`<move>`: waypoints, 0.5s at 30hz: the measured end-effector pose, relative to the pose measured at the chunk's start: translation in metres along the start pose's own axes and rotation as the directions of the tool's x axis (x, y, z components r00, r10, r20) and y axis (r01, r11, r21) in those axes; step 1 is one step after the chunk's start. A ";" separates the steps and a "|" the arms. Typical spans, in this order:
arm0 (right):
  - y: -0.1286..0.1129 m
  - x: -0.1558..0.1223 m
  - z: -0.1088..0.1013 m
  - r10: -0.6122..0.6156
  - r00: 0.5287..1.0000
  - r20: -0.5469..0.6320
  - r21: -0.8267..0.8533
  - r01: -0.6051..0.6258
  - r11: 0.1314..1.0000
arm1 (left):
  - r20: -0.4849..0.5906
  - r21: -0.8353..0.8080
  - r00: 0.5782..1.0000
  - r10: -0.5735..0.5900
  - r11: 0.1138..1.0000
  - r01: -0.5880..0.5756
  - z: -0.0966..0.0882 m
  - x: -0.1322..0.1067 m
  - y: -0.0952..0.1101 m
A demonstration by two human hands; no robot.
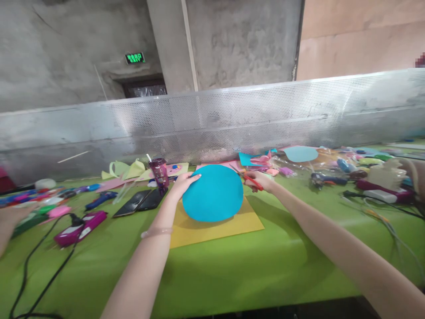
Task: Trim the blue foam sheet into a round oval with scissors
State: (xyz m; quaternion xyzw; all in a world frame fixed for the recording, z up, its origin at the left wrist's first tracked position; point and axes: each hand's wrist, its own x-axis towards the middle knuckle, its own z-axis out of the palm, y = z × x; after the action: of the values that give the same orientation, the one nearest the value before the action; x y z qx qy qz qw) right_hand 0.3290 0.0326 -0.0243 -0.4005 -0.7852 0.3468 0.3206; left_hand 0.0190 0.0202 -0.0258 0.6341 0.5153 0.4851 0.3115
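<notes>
A rounded sheet of blue paper (212, 195) is held up in front of me, its upper left edge pinched in my left hand (186, 182) with the thumb on top. My right hand (260, 180) grips a pair of scissors (253, 180) by the red handles. The scissor blades point up and left, close to the paper's upper right edge; whether they touch it I cannot tell. Beneath the blue sheet, a yellow sheet (229, 228) lies flat on the green tabletop (265, 266).
On the left are a purple cup with a straw (159, 173), two dark phones (133, 204), a glue gun (101, 200) and a purple power strip (80, 227). At right lie another glue gun (327, 179) and cables. Another person's arm (11, 221) shows at far left. A perforated metal screen (232, 119) stands behind.
</notes>
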 end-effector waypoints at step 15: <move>-0.004 -0.003 0.000 -0.009 0.998 0.063 -0.013 0.010 1.000 | 0.038 -0.002 0.998 -0.041 0.999 0.041 0.001 -0.002 0.003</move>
State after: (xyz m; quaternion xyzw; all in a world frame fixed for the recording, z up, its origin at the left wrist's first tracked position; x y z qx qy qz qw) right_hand 0.3287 0.0280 -0.0220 -0.3878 -0.7991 0.3524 0.2949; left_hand 0.0213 0.0179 -0.0237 0.6320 0.5216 0.4674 0.3318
